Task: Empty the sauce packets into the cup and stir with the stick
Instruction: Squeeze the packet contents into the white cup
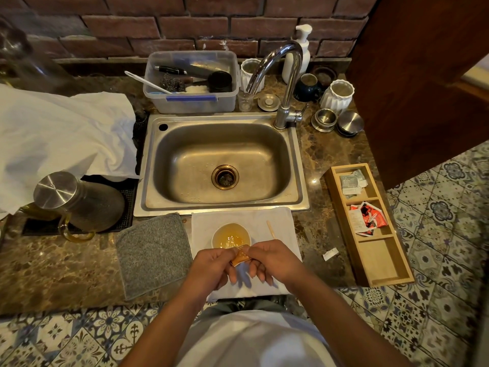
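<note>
A small white cup (230,236) with amber sauce in it stands on a white cloth (209,223) in front of the sink. Both hands hold an orange sauce packet (241,256) just at the cup's near rim. My left hand (215,266) pinches its left side and my right hand (272,259) pinches its right side. A pale wooden stick (270,229) lies on the cloth to the right of the cup. Red and white sauce packets (366,217) lie in the middle compartment of a wooden tray (381,263) at the right.
A steel sink (222,160) with a tap (285,75) sits behind the cloth. A grey mat (154,252) lies left of the cloth, a glass jug with steel lid (76,202) farther left. A torn white scrap (330,253) lies near the tray. Cups and tins crowd the back right.
</note>
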`<action>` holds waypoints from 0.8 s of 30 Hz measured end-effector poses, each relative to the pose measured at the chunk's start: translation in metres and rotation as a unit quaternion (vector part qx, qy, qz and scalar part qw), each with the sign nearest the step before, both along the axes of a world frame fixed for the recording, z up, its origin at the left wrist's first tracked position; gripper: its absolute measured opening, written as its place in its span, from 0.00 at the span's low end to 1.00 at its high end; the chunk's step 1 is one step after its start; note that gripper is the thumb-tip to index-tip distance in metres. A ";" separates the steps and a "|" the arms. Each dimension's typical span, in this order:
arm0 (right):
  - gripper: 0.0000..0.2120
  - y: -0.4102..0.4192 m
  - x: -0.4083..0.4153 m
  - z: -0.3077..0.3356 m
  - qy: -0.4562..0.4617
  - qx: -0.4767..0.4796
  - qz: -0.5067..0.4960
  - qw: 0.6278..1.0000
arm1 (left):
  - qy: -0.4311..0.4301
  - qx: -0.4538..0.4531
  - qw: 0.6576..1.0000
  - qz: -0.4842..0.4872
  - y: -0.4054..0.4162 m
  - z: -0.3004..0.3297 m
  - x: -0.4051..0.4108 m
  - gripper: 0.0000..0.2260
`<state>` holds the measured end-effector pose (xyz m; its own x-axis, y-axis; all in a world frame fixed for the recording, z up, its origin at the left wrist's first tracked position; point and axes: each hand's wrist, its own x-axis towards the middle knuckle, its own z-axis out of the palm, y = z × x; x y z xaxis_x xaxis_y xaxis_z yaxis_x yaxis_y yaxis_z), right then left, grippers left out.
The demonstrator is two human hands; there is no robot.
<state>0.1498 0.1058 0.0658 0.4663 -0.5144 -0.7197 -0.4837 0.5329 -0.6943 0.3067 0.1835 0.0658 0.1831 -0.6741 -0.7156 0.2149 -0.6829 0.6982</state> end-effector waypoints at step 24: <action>0.19 0.001 0.002 0.002 0.024 -0.010 -0.007 1.000 | -0.010 0.009 1.000 -0.011 0.001 0.002 0.002 0.19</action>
